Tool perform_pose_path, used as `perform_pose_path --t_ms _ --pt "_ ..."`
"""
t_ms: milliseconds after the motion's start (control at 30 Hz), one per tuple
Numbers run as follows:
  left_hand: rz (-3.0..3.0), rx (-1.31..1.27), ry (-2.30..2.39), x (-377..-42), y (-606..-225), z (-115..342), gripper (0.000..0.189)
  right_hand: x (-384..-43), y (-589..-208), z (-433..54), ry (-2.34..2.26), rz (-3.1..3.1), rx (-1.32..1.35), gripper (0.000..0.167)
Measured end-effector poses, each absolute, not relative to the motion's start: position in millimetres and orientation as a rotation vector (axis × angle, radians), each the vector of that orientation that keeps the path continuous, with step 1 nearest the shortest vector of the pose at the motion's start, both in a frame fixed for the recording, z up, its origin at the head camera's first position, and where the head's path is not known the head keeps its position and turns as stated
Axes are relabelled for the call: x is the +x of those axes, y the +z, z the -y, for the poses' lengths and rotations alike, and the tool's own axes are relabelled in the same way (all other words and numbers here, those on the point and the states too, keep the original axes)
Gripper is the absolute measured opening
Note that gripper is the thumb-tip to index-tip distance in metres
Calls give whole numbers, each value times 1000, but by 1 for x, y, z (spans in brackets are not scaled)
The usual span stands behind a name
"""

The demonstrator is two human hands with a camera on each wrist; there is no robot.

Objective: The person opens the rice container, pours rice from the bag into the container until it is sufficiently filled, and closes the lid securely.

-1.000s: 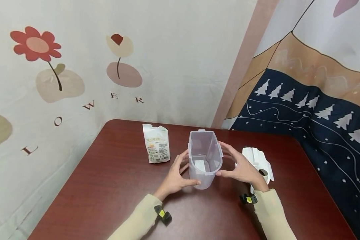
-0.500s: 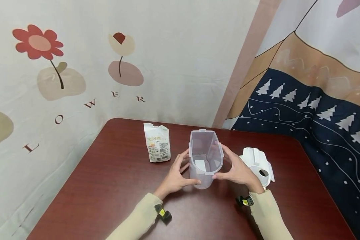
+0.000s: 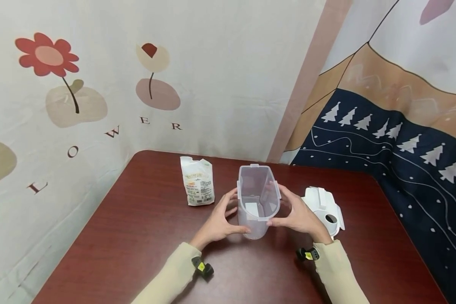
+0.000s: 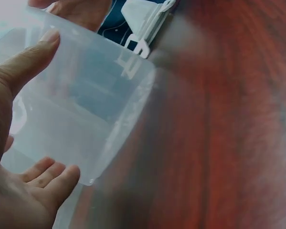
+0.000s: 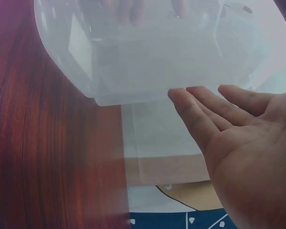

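Note:
A clear plastic storage container (image 3: pixel 256 192) stands open-topped between both hands, with a white patch showing inside its lower part. My left hand (image 3: pixel 219 221) holds its left side, thumb at the near wall and fingers farther back. In the left wrist view the thumb (image 4: pixel 37 55) lies along the translucent wall. From the other side my right hand (image 3: pixel 298 213) holds the container, thumb near the front rim. In the right wrist view the right fingertips (image 5: pixel 178 94) touch the wall near the base. Whether the base rests on the table is hard to tell.
A white printed bag (image 3: pixel 198 181) stands upright at the back left of the dark red table (image 3: pixel 137 236). Beside the right wrist lies a white plastic lid-like piece (image 3: pixel 323 202) with a round opening. Patterned curtains (image 3: pixel 220 76) hang behind the table.
The right hand has shifted slightly inward and lower along the container's right side, uncovering more of the white lid-like piece. The left hand and container stay nearly in place.

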State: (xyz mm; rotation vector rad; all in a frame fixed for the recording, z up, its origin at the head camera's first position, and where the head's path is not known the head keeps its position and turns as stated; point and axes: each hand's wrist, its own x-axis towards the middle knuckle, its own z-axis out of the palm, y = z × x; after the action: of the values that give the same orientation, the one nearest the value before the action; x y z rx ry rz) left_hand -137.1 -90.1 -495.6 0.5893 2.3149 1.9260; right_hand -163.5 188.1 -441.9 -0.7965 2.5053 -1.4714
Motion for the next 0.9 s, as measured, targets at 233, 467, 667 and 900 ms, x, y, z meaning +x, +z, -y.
perform_pose_path --t_ms 233,467,667,900 --pt "-2413 589 1790 -134 -480 98 126 -164 -443 -189 -1492 -2492 -813 108" --pt "-2505 574 1688 -131 -465 115 124 -164 -443 -188 -1541 -2433 -852 109" --pt "-2617 648 1627 -126 -443 132 111 -163 -443 -189 -1562 -2415 -838 109" --pt "-2739 802 1654 -124 -412 151 95 -166 -445 -189 -1578 -2389 -873 110"
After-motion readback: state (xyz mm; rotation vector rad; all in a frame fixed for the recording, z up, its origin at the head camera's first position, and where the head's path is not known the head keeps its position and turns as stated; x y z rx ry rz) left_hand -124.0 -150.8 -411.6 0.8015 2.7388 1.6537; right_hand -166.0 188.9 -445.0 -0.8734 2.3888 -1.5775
